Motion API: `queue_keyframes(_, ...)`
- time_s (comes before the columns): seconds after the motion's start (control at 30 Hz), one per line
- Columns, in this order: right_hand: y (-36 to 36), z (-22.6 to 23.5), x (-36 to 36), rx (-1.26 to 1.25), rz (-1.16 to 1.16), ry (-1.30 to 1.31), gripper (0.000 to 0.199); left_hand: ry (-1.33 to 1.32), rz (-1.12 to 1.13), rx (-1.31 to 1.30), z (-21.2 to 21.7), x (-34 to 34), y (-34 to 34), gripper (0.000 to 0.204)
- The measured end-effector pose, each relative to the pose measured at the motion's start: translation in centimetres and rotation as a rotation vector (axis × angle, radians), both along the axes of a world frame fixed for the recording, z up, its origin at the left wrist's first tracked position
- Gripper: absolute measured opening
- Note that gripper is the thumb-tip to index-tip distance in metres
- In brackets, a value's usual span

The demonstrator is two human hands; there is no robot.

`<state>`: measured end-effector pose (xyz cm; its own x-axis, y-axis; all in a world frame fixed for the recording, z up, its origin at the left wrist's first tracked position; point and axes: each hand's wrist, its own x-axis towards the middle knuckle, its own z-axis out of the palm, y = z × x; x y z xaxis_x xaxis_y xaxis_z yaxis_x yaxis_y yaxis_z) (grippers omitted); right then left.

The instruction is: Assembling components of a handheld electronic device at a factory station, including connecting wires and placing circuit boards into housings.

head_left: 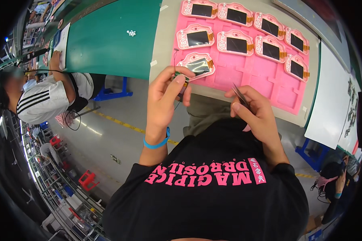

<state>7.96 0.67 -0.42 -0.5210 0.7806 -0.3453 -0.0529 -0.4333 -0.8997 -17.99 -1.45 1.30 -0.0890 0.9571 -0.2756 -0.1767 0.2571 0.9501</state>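
Between the thumb and fingers of my left hand (163, 96) is a small circuit board (185, 82), partly hidden by the fingers. A thin dark wire sticks up near it. This hand is over the near left corner of a pink tray (237, 69), just in front of a pink shell with a screen (198, 66). My right hand (258, 112) is closed around dark tweezers (240, 95), tips pointing up and left, near the tray's front edge. Several more pink shells with dark screens and orange ribbon cables, such as one shell (235, 42), sit in the tray.
A green mat (108, 44) covers the table to the left, with a small white part (131, 33) on it. To the right lies a white sheet (330, 100) with dark parts. One co-worker (48, 96) sits at left, another person (336, 182) at lower right.
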Motion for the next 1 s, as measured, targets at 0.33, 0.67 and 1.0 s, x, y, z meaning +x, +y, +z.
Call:
queue_keyframes(0.33, 1.5, 0.4, 0.6, -0.219, 0.020, 0.119, 0.028, 0.251, -0.055, -0.062, 1.4, 1.8, 4.0, 0.017)
queue_keyframes(0.67, 1.8, -0.4, 0.6, -0.239, -0.014, 0.207, 0.026, 0.254, -0.039, -0.067, 0.7, 2.1, 5.6, 0.008)
queue_keyframes(1.0, 3.1, 0.5, -1.6, -0.327, 0.163, 0.061, 0.021, 0.575, -0.038, 0.039, -0.2, 2.6, 6.5, 0.025)
